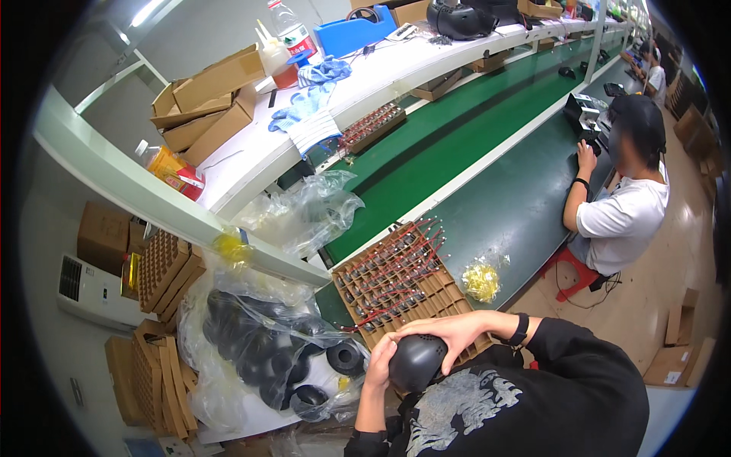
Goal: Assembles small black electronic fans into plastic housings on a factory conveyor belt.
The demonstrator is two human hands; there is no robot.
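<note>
Shell [416, 365], round and black, was held tight by the left hand [379, 367] and right hand [452, 332], perhaps over the near end of the cardboard tray [440, 292].

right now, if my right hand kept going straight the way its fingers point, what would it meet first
Most likely your left hand: the right hand points left across the black domed shell toward it. Depth is unclear, so the fingers might pass just above.
</note>
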